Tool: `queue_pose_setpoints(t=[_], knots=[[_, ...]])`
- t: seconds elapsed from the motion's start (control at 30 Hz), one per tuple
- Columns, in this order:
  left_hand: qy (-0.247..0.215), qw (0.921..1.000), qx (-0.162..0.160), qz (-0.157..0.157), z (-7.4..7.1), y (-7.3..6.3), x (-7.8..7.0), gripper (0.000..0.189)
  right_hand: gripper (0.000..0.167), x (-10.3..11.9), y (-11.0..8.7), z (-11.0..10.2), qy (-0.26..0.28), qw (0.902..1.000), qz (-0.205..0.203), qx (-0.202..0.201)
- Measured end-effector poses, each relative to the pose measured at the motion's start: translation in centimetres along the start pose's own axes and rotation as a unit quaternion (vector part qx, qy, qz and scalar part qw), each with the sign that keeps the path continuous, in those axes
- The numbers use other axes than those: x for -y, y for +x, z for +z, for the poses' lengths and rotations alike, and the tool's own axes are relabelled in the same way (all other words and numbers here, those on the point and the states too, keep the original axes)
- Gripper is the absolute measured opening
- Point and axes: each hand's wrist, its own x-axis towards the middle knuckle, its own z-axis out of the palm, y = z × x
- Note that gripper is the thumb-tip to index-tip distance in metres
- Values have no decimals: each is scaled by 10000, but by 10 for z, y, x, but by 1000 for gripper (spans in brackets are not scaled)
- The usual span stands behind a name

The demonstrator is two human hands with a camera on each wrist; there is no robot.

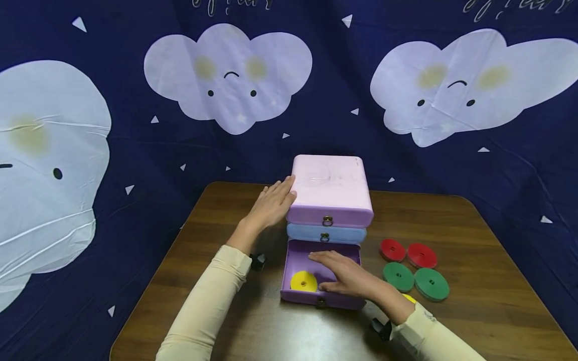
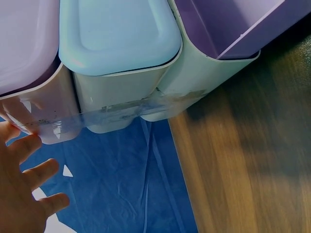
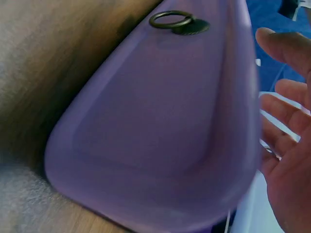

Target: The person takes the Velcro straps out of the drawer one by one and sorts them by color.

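A small three-tier drawer unit stands on the table, its top drawer (image 1: pixel 334 216) pink-purple and its middle drawer (image 1: pixel 307 232) light blue. The purple bottom drawer (image 1: pixel 293 255) is pulled out. Inside it, near the front left, lies a yellow disc (image 1: pixel 304 282) with small holes in its middle. My left hand (image 1: pixel 271 203) touches the unit's upper left side with fingers spread; the left wrist view shows those fingers (image 2: pixel 43 172) by the clear tape along the side. Over the open drawer hovers my right hand (image 1: pixel 345 273), fingers extended, thumb close to the yellow disc, palm bare.
Right of the unit lie two red discs (image 1: pixel 422 255) and two green discs (image 1: pixel 432 284). Another yellow disc (image 1: pixel 410 298) is mostly hidden behind the right forearm. A dark blue cloth with clouds hangs behind the wooden table (image 1: pixel 478 240). A ring pull (image 3: pixel 171 20) is on the drawer front.
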Motion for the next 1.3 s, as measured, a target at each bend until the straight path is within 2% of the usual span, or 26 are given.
queue_pose_setpoints(t=[0.13, 0.3, 0.57, 0.87, 1.13, 1.3], knots=[[20, 10000, 3, -8, -1, 0, 0, 56, 68, -4, 9, 7, 167, 9989, 94, 431], [46, 10000, 7, -28, -1, 1, 0, 55, 68, -9, 17, 12, 371, 9968, -5, 712], [37, 10000, -55, 22, -2, 3, 0, 56, 66, -12, 26, 19, 327, 9916, -169, 1239], [31, 10000, -13, -9, 1, 2, 0, 56, 64, -13, 30, 25, 359, 9843, -384, 1683], [54, 10000, 11, -78, 1, 2, -2, 55, 63, -13, 32, 29, 166, 9742, -760, 2119], [76, 9999, 16, -84, 0, 2, -2, 55, 63, -13, 33, 31, 132, 9729, -797, 2167]])
